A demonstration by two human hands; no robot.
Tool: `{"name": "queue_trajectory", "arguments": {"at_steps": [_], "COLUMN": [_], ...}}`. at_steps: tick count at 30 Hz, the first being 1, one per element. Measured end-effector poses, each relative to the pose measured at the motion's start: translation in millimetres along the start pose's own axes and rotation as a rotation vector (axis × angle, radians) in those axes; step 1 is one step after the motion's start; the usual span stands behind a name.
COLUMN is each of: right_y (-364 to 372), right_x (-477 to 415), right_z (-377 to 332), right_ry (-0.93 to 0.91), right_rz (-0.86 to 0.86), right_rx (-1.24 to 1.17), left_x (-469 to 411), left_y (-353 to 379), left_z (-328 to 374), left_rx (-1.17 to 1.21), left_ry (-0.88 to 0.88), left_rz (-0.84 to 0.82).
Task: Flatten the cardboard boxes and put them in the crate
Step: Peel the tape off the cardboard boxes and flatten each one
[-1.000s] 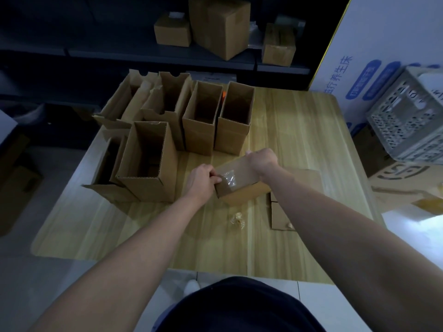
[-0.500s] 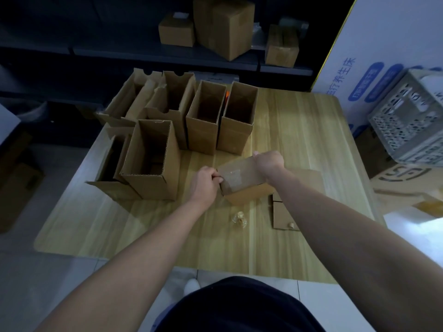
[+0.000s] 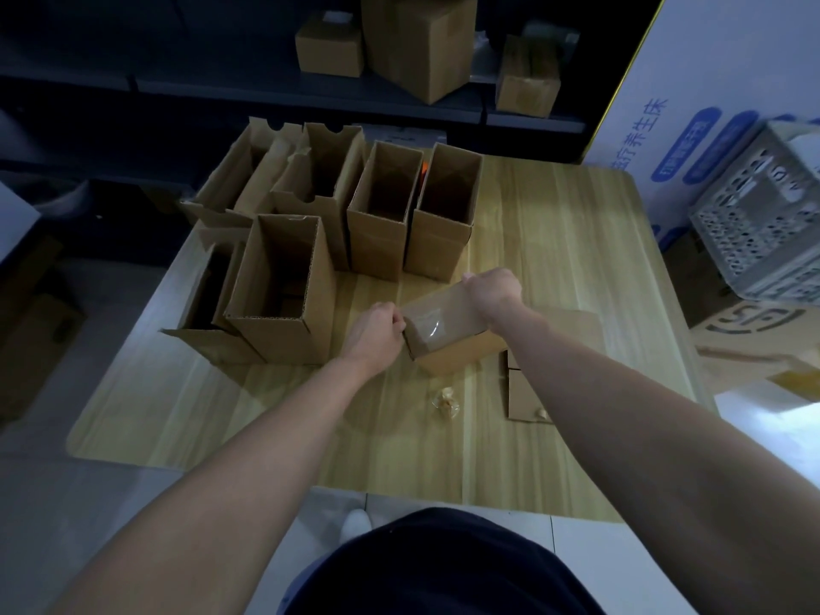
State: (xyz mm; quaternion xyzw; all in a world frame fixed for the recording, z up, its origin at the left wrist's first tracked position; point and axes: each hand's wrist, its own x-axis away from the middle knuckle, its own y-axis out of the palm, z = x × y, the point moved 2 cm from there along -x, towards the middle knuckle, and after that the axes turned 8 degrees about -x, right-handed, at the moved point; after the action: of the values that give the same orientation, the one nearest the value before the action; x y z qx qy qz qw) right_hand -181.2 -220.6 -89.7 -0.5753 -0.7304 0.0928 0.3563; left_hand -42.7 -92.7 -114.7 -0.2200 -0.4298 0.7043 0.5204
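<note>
Holds a small brown cardboard box on the pale wood-grain desk, a glossy strip of clear tape across its upper face. Pinches the box's near-left edge, at the tape's end, with the curled left hand; grips its far right corner with the curled right hand. Faces open-topped corrugated boxes standing upright at far left, a flat cardboard piece and crumpled tape wad nearby, and a grey perforated plastic crate tilted beyond the desk's right edge.
</note>
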Motion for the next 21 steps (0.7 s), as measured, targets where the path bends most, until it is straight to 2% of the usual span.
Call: {"name": "queue_trajectory", "arguments": {"at_steps": [4,7,12,17,21], "right_y": [-3,-3,-4,-1,-2], "right_x": [0,0,6,5,15], "right_z": [2,4,1,0,-7], "right_ry": [-0.01,-0.012,0.058,0.023,0.081], "right_rz": [-0.003,-0.001,0.017,-0.003,0.037], "right_rx": [0.01,0.016,-0.069,-0.003,-0.06], "left_x": [8,8,0,-4,-4], "left_y": [4,5,-1,0,5], "left_z": [0,0,-1,-1,-2], "left_rx": [0.112,0.127,0.058,-0.07,-0.149], "left_ry": [0.044,0.024,0.011,0.013,0.073], "left_rz": [0.146,0.186,0.106,0.037,0.008]}}
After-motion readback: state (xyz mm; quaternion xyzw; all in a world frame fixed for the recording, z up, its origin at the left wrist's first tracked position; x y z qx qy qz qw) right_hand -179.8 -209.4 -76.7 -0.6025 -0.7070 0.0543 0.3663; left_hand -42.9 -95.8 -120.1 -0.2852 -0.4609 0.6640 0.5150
